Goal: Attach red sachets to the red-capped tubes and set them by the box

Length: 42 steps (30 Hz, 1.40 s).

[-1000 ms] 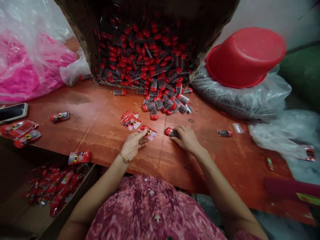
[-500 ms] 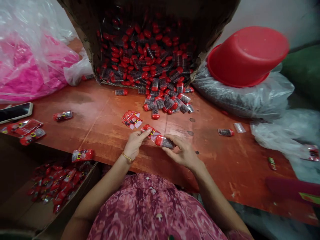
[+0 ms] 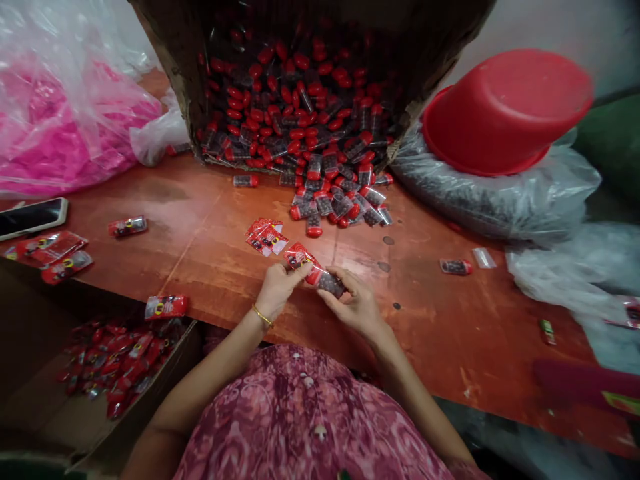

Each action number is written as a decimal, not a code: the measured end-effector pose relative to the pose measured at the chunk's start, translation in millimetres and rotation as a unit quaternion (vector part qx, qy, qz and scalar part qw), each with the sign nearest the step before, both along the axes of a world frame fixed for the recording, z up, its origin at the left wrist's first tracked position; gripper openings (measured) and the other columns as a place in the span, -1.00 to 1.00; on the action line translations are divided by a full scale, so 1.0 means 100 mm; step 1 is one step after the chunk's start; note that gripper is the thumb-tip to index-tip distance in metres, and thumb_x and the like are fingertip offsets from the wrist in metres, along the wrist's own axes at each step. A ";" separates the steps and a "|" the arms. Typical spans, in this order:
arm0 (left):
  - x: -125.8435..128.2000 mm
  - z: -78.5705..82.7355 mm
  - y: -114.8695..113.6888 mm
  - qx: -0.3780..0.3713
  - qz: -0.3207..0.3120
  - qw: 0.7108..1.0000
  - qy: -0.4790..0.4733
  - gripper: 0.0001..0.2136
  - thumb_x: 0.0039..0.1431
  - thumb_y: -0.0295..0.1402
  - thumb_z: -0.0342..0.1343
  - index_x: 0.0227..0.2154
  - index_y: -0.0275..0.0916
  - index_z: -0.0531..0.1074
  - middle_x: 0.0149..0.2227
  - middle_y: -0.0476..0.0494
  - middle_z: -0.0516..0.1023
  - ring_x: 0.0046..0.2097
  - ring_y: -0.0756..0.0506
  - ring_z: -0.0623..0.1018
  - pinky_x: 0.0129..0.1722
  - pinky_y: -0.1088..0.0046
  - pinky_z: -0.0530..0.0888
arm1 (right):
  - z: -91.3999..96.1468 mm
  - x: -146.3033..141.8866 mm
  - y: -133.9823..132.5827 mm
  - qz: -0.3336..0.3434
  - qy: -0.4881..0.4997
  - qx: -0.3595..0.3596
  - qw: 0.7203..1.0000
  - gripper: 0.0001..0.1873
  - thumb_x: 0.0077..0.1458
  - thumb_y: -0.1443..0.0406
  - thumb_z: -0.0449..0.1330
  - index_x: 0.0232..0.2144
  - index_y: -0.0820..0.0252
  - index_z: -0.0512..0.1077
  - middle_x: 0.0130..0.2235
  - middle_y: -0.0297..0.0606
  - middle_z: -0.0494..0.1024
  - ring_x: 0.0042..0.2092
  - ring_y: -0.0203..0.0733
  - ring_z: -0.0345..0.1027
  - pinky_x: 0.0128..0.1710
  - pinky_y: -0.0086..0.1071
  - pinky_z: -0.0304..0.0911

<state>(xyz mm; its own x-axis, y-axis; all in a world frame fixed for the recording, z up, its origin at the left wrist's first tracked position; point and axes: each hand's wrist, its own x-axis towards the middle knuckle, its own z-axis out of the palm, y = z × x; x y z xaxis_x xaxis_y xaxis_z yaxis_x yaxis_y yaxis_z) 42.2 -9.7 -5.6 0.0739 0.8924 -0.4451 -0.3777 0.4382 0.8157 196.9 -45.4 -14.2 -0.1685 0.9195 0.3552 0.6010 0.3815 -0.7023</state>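
Observation:
My left hand [image 3: 281,288] pinches a printed red plastic sleeve [image 3: 299,255] between thumb and fingers, near the front of the table. In my right hand [image 3: 356,303] is a small clear container [image 3: 330,283] with dark contents, gripped around its far end. The container's red-capped end lies at the sleeve's lower end, overlapping it; I cannot tell how far it is inside. Just beyond my left hand lie several flat printed sleeves [image 3: 267,239]. Farther back, a heap of red-capped containers [image 3: 340,200] spills from a large tipped carton [image 3: 177,87].
At the left edge are a phone [image 3: 35,217] and wrapped containers [image 3: 65,263]. An open box [image 3: 165,373] of wrapped pieces stands below the table's left front. A red tub [image 3: 525,107] rests upside down on a filled plastic bag [image 3: 500,200] at right.
The container and the sleeve have come together, with the red cap now overlapping the sleeve. My hands are closer to each other. The view has shifted slightly.

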 end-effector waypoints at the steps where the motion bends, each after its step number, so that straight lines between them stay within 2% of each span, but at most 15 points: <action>1: 0.02 -0.01 -0.01 -0.005 -0.002 1.000 -0.002 -0.68 -0.36 -0.24 0.37 -0.52 -0.34 0.51 -0.51 -0.03 0.53 -0.44 0.03 0.46 -0.32 0.49 0.38 | -0.01 -0.04 0.00 -0.012 0.009 -0.002 1.000 -0.69 0.03 0.25 0.16 -0.13 0.15 0.37 -0.22 -0.17 0.55 -0.22 -0.13 0.44 -0.20 -0.26 0.36; 5: 0.07 -0.04 -0.04 -0.022 -0.004 0.999 -0.029 -0.68 -0.33 -0.20 0.36 -0.55 -0.35 0.48 -0.57 -0.01 0.49 -0.49 0.06 0.43 -0.40 0.54 0.36 | -0.03 -0.22 0.01 -0.058 0.064 -0.035 0.996 -0.71 0.02 0.29 0.15 -0.14 0.14 0.37 -0.22 -0.18 0.54 -0.21 -0.13 0.42 -0.18 -0.25 0.35; 8: 0.04 0.00 -0.02 -0.035 -0.003 0.997 -0.061 -0.68 -0.32 -0.19 0.35 -0.55 -0.34 0.47 -0.58 -0.01 0.48 -0.51 0.07 0.43 -0.45 0.57 0.34 | -0.08 -0.32 0.02 -0.058 0.173 -0.088 0.979 -0.69 -0.01 0.26 0.18 -0.15 0.12 0.36 -0.20 -0.23 0.53 -0.20 -0.16 0.42 -0.18 -0.28 0.35; 11: 0.00 0.05 0.01 -0.019 0.039 0.997 -0.067 -0.72 -0.33 -0.25 0.35 -0.56 -0.33 0.46 -0.55 -0.02 0.50 -0.48 0.06 0.44 -0.44 0.57 0.35 | -0.11 -0.32 0.03 -0.078 0.307 -0.154 0.936 -0.70 -0.02 0.18 0.18 -0.20 0.14 0.35 -0.34 -0.32 0.51 -0.43 -0.30 0.40 -0.44 -0.41 0.34; 13: 0.01 0.04 0.03 -0.004 0.057 0.997 -0.060 -0.73 -0.33 -0.28 0.35 -0.56 -0.33 0.45 -0.53 -0.02 0.51 -0.47 0.06 0.45 -0.39 0.56 0.37 | -0.11 -0.31 0.04 -0.091 0.347 -0.197 0.912 -0.76 -0.01 0.15 0.16 -0.32 0.16 0.36 -0.52 -0.42 0.44 -0.61 -0.39 0.26 -0.60 -0.49 0.22; 16: 0.06 -0.01 0.03 0.016 0.046 0.998 -0.049 -0.73 -0.30 -0.24 0.34 -0.57 -0.33 0.45 -0.56 0.00 0.48 -0.48 0.06 0.43 -0.37 0.54 0.37 | -0.06 -0.31 0.05 -0.109 0.370 -0.216 0.897 -0.78 -0.04 0.14 0.19 -0.45 0.18 0.34 -0.67 -0.51 0.32 -0.67 -0.43 0.17 -0.64 -0.53 0.13; 19: 0.10 -0.05 0.03 0.027 0.034 0.998 -0.043 -0.71 -0.27 -0.18 0.31 -0.59 -0.32 0.43 -0.58 0.01 0.47 -0.49 0.06 0.41 -0.39 0.54 0.36 | -0.01 -0.38 0.09 -0.138 0.390 -0.201 0.888 -0.75 -0.10 0.13 0.22 -0.47 0.19 0.34 -0.65 -0.50 0.34 -0.66 -0.44 0.17 -0.64 -0.53 0.13; 22: 0.07 -0.02 0.05 0.037 0.030 0.997 -0.055 -0.70 -0.28 -0.20 0.33 -0.56 -0.32 0.44 -0.56 0.00 0.48 -0.48 0.06 0.43 -0.37 0.54 0.37 | 0.03 -0.45 0.14 -0.136 0.398 -0.203 0.884 -0.74 -0.14 0.13 0.24 -0.50 0.19 0.32 -0.63 -0.49 0.35 -0.68 -0.46 0.13 -0.68 -0.54 0.10; 26: 0.00 0.08 0.11 0.024 0.057 0.995 -0.075 -0.71 -0.28 -0.22 0.34 -0.54 -0.31 0.43 -0.54 0.01 0.49 -0.45 0.04 0.47 -0.37 0.54 0.38 | 0.07 -0.49 0.19 -0.110 0.391 -0.224 0.886 -0.72 -0.17 0.13 0.26 -0.54 0.18 0.30 -0.67 -0.51 0.32 -0.70 -0.47 0.08 -0.71 -0.55 0.05; 29: 0.01 0.07 0.10 0.005 0.064 0.995 -0.073 -0.69 -0.28 -0.20 0.33 -0.53 -0.30 0.41 -0.56 -0.02 0.50 -0.45 0.00 0.49 -0.39 0.51 0.37 | 0.07 -0.50 0.18 -0.108 0.393 -0.224 0.885 -0.71 -0.18 0.12 0.27 -0.55 0.18 0.30 -0.69 -0.53 0.31 -0.70 -0.48 0.07 -0.71 -0.56 0.02; 33: 0.07 -0.06 0.02 0.042 0.066 0.997 0.015 -0.73 -0.20 -0.18 0.26 -0.60 -0.30 0.41 -0.61 -0.01 0.47 -0.49 0.00 0.45 -0.45 0.51 0.35 | 0.04 -0.55 0.14 -0.126 0.408 -0.228 0.875 -0.72 -0.13 0.12 0.24 -0.58 0.18 0.30 -0.73 -0.53 0.26 -0.70 -0.46 0.09 -0.70 -0.55 0.04; 36: 0.10 -0.13 -0.03 0.073 0.042 0.994 0.065 -0.77 -0.13 -0.21 0.22 -0.62 -0.29 0.41 -0.63 0.01 0.43 -0.50 0.02 0.42 -0.47 0.53 0.32 | 0.01 -0.60 0.12 -0.150 0.420 -0.222 0.867 -0.74 -0.10 0.12 0.22 -0.56 0.18 0.32 -0.71 -0.54 0.25 -0.69 -0.46 0.09 -0.69 -0.54 0.06; 39: 0.08 -0.10 -0.01 0.068 0.046 0.996 0.033 -0.79 -0.14 -0.22 0.22 -0.59 -0.30 0.44 -0.61 0.00 0.44 -0.49 0.02 0.42 -0.47 0.53 0.31 | 0.00 -0.64 0.13 -0.164 0.419 -0.187 0.873 -0.75 -0.11 0.13 0.23 -0.52 0.18 0.33 -0.64 -0.50 0.33 -0.67 -0.47 0.09 -0.69 -0.54 0.05; 42: 0.05 -0.02 0.04 0.045 0.073 0.996 -0.024 -0.77 -0.19 -0.21 0.25 -0.56 -0.30 0.46 -0.59 -0.01 0.46 -0.49 0.02 0.42 -0.46 0.53 0.31 | 0.00 -0.65 0.15 -0.145 0.418 -0.187 0.877 -0.75 -0.10 0.13 0.23 -0.49 0.18 0.33 -0.63 -0.50 0.36 -0.67 -0.47 0.11 -0.68 -0.54 0.07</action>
<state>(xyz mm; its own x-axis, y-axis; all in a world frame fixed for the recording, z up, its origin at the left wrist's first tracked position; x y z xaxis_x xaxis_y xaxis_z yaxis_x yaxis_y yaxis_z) 47.6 -5.7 -7.6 -0.0411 0.9313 -0.3619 -0.4710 0.3014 0.8291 131.5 -30.1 -13.9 0.2670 0.9593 -0.0924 -0.1506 -0.0532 -0.9872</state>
